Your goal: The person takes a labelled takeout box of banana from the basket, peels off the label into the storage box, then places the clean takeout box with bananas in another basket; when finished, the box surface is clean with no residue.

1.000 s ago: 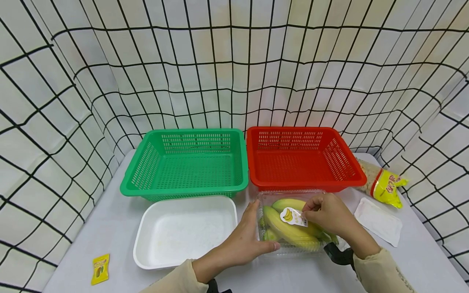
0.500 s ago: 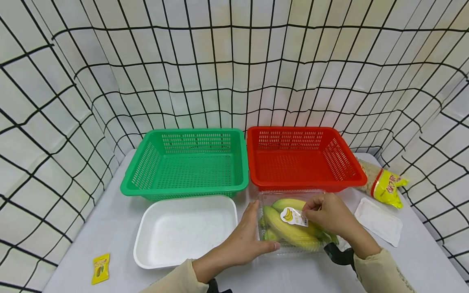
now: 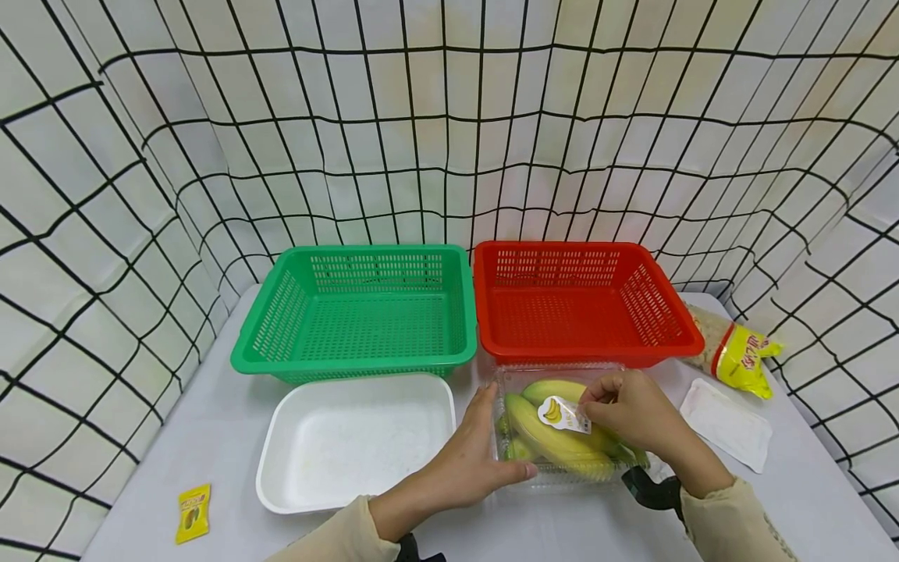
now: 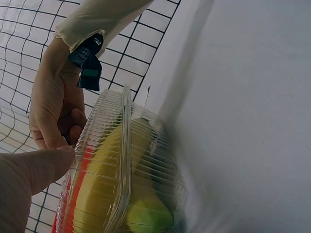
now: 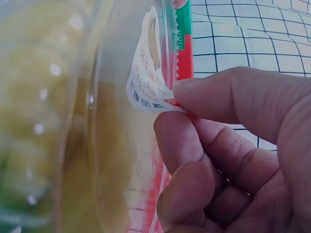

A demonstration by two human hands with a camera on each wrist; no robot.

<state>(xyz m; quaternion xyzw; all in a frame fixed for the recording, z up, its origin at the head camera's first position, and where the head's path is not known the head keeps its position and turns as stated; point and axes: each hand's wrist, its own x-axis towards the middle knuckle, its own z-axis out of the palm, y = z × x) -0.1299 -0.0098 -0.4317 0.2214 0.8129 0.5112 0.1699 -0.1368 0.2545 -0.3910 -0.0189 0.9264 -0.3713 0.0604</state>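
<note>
A clear plastic clamshell box (image 3: 516, 380) with yellow-green bananas (image 3: 555, 437) inside stands before the red basket. A white sticker (image 3: 555, 414) printed with bananas is on its lid. My right hand (image 3: 632, 414) pinches the sticker's right end between thumb and forefinger; in the right wrist view this end of the sticker (image 5: 146, 92) curls up off the lid. My left hand (image 3: 467, 460) braces the box's near left corner, fingers straight along the left side and thumb laid along the front. In the left wrist view the left thumb (image 4: 39, 167) reaches the lid's edge.
A green basket (image 3: 351, 367) and a red basket (image 3: 597, 355) stand at the back. A white tray (image 3: 354, 445) lies left of the box, with a small yellow packet (image 3: 193, 513) farther left. At right are a yellow-ended bag (image 3: 740, 359) and a flat white packet (image 3: 726, 425). Black netting (image 3: 477, 121) surrounds the table.
Hardly anything differs: both hands keep their places on the box and the sticker, and the view has shifted very slightly.
</note>
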